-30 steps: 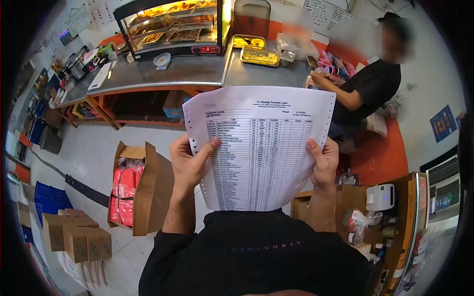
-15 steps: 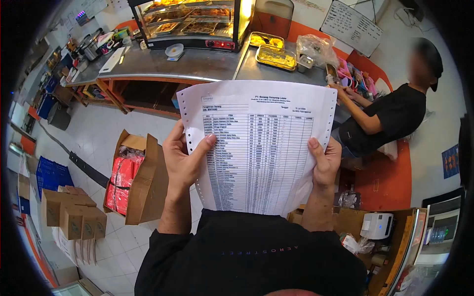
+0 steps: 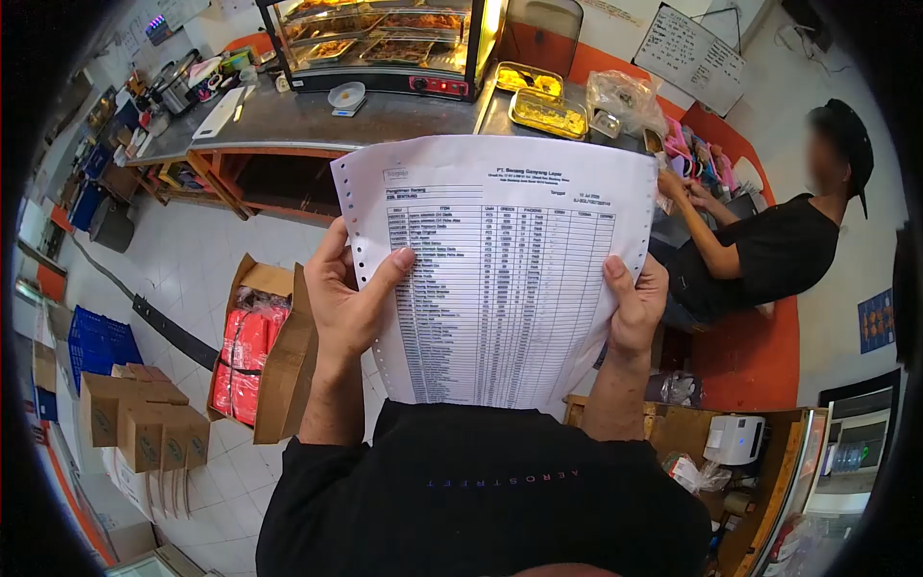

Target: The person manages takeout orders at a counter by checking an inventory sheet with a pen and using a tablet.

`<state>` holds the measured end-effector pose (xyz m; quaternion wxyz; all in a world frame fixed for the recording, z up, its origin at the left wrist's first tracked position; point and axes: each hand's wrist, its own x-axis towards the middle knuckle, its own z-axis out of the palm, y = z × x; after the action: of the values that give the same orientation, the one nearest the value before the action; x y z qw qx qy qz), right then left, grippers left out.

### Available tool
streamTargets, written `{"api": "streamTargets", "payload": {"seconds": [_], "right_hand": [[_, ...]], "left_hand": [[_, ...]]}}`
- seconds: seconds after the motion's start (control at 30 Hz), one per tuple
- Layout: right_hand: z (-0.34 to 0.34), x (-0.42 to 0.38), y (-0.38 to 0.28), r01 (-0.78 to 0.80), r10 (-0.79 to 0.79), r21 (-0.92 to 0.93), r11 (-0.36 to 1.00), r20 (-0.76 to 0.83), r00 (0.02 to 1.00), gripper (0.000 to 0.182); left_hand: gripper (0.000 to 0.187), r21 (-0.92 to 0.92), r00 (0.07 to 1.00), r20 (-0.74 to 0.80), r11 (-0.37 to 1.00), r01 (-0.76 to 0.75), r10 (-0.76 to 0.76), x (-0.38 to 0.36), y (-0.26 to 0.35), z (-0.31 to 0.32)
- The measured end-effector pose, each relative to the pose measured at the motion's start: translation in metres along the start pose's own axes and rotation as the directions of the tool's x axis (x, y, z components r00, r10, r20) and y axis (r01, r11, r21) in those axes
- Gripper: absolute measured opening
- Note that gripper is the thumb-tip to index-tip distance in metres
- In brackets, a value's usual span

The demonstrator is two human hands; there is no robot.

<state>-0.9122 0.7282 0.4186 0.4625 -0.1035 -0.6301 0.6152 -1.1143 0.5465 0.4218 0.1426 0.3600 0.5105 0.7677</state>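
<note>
I hold a white printed sheet (image 3: 500, 260) upright in front of me with both hands. It carries a long table of rows and has punched holes down its left edge. My left hand (image 3: 344, 298) grips the left edge, thumb on the front. My right hand (image 3: 635, 313) grips the lower right edge, thumb on the front. Below the sheet is my black shirt.
An open cardboard box (image 3: 279, 356) with red packs stands on the tiled floor at left, small boxes (image 3: 144, 423) beside it. A steel counter (image 3: 317, 120) with a heated food display (image 3: 385, 43) and trays (image 3: 548, 111) lies ahead. A person in black (image 3: 760, 250) works at right. A small printer (image 3: 735, 438) sits low right.
The sheet has risen a little and sits higher in view. The view has shifted, so the person at right appears further right and lower. My grip is unchanged.
</note>
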Motion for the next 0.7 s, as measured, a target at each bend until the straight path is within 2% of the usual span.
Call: {"api": "streamTargets", "payload": {"seconds": [0.27, 0.4, 0.7], "right_hand": [[0.021, 0.007, 0.012, 0.014, -0.014, 0.028, 0.999, 0.004, 1.0, 0.022], [0.03, 0.005, 0.013, 0.012, -0.013, 0.028, 1.0, 0.024, 1.0, 0.022], [0.055, 0.009, 0.019, 0.013, -0.015, 0.027, 1.0, 0.072, 0.997, 0.023]], "left_hand": [[0.036, 0.038, 1.0, -0.01, 0.999, -0.028, 0.029, 0.007, 0.009, -0.024], [0.037, 0.021, 0.999, -0.046, 1.0, 0.004, -0.003, -0.002, 0.018, -0.031], [0.039, 0.08, 0.996, -0.061, 0.995, -0.057, 0.062, -0.009, 0.033, -0.059]]}}
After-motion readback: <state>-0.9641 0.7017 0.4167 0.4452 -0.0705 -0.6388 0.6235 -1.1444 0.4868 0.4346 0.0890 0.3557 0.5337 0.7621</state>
